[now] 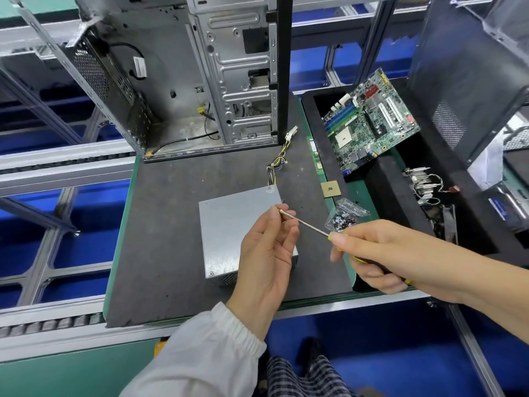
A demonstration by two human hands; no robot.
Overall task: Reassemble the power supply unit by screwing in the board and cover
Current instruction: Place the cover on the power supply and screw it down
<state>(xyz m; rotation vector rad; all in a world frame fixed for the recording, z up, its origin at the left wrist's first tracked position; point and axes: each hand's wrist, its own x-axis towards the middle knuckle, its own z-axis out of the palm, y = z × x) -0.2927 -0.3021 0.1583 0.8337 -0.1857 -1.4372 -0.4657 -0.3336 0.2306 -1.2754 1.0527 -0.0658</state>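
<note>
The grey metal power supply unit [229, 224] lies on the dark mat [171, 224] with its cover on and its cable bundle [277, 161] trailing toward the far side. My right hand [372, 253] grips the yellow-black handle of a screwdriver [307, 224], its shaft pointing left over the unit. My left hand [269, 247] hovers above the unit's right side, fingertips pinching the screwdriver's tip; whether a screw sits there I cannot tell. A clear bag of screws [343, 217] lies just beyond my right thumb.
An open computer case [200, 81] stands at the back of the mat. A motherboard [369, 118] leans in a black foam tray [380, 179] at right, with metal parts [420, 181] beside it. A CPU chip [330, 189] lies near the tray. A second case [472, 67] stands far right.
</note>
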